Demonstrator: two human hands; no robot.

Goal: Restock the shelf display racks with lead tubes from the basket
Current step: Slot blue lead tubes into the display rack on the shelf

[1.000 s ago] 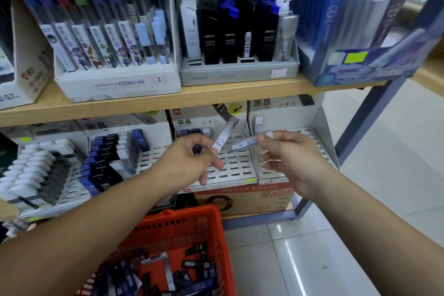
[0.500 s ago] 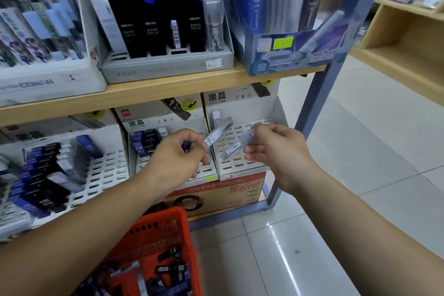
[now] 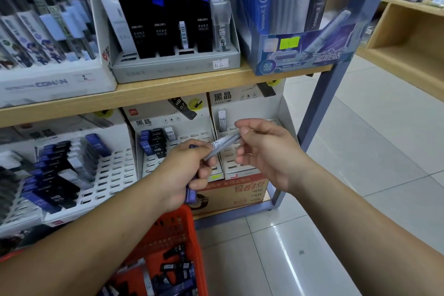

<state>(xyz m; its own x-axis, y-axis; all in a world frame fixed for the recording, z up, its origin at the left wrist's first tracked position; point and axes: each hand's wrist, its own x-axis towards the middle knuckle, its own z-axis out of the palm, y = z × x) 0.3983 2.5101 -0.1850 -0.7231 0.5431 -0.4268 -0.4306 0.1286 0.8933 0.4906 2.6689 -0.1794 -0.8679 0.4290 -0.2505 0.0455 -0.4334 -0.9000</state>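
Observation:
My left hand (image 3: 189, 170) is closed around a few lead tubes; a blue one pokes out below the fist and a clear one (image 3: 216, 149) sticks up to the right. My right hand (image 3: 262, 149) pinches the upper end of a clear lead tube (image 3: 231, 138) next to them, in front of the rightmost white slotted rack (image 3: 230, 166), which holds one tube at its top left. The middle rack (image 3: 153, 163) has a small cluster of blue and black tubes. The red basket (image 3: 173, 228) below my left arm holds several loose tubes.
A fuller white rack (image 3: 113, 175) stands at the left on the lower shelf. The wooden shelf board (image 3: 168, 89) above carries boxes of leads and pencils. A blue shelf post (image 3: 322, 94) rises at right, with tiled floor (image 3: 348, 187) beyond.
The view has swung right and moved closer to the shelf. My hands have come together, and the tube in my right hand now lies against the ones in my left.

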